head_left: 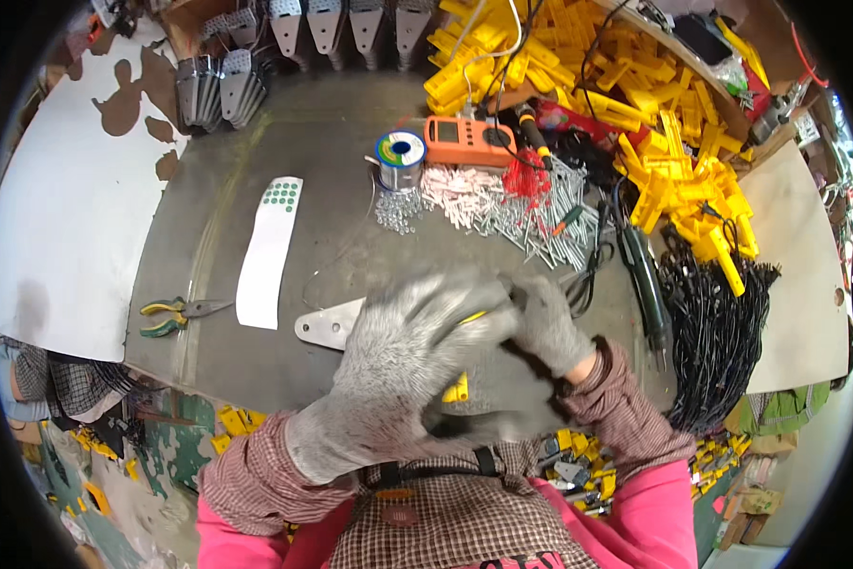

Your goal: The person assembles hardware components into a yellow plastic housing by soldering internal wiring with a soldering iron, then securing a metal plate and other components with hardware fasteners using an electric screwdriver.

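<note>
My left hand [417, 351], in a grey knitted glove, is arched over the near middle of the bench, its fingers smeared by motion. From under it the rounded end of a flat metal plate [328, 326] with holes sticks out to the left. Yellow plastic [458, 389] shows below the left palm, partly covered. My right hand [552, 324], gloved in grey too, is close against the left fingertips; its own fingers are blurred and partly hidden. Whether either hand grips the plate or the yellow plastic cannot be made out.
Pliers [182, 315] and a white sticker strip [267, 256] lie left. Beyond my hands are a solder spool [401, 161], an orange meter [470, 142] and loose screws [550, 213]. A dark pen-shaped tool [647, 294], black cables [716, 341] and heaped yellow parts [683, 180] occupy the right; metal brackets [351, 28] line the back.
</note>
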The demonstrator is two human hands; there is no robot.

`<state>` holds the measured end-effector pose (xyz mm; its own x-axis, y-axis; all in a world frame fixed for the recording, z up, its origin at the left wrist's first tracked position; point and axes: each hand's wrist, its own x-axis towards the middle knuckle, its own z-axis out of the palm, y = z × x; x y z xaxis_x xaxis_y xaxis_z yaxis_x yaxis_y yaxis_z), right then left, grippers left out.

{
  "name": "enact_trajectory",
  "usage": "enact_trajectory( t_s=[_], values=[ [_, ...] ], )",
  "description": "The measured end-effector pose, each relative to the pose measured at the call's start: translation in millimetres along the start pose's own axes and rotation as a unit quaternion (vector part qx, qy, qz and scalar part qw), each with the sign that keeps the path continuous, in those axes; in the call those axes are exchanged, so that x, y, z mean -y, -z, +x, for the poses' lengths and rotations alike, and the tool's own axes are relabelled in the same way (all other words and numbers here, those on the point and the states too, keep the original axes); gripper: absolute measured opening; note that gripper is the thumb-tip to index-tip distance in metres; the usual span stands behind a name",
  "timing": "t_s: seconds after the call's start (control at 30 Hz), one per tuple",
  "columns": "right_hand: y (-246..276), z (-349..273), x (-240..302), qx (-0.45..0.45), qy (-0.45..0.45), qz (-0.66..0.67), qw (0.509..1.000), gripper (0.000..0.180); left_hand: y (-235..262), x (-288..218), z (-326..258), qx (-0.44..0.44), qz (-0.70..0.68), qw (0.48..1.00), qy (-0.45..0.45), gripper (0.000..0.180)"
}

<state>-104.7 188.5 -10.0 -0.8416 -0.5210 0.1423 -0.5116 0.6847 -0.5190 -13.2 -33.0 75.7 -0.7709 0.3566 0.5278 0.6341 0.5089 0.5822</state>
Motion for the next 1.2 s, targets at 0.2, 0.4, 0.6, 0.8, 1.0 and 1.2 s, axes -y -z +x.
enact_trajectory(
  t_s=[0.2, 0.4, 0.6, 0.8, 1.0, 1.2],
  values=[
    [29, -3, 3, 0.042, -0.111, 0.139, 0.983, 0.025, -58, 56, 33, 0.158, 0.027, 0.973, 0.164, 0.040],
    [17, 73, -30, -0.050, 0.033, -0.130, 0.990, 0.030, -106, 132, 90, 0.102, 0.159, 0.966, 0.174, 0.030],
    [10, 77, -50, -0.055, 0.032, -0.101, 0.993, 0.021, -97, 136, 93, 0.118, 0.088, 0.969, 0.197, 0.024],
    [21, 83, -45, -0.039, -0.040, -0.024, 0.998, 0.020, -88, 124, 101, 0.129, 0.126, 0.965, 0.191, 0.021],
    [31, 70, -48, -0.051, -0.079, 0.075, 0.993, 0.019, -65, 116, 91, 0.190, 0.142, 0.963, 0.128, 0.018],
    [37, 43, 11, -0.100, 0.076, 0.078, 0.989, 0.017, -74, 131, 62, 0.038, 0.145, 0.988, -0.032, 0.018]
  ],
)
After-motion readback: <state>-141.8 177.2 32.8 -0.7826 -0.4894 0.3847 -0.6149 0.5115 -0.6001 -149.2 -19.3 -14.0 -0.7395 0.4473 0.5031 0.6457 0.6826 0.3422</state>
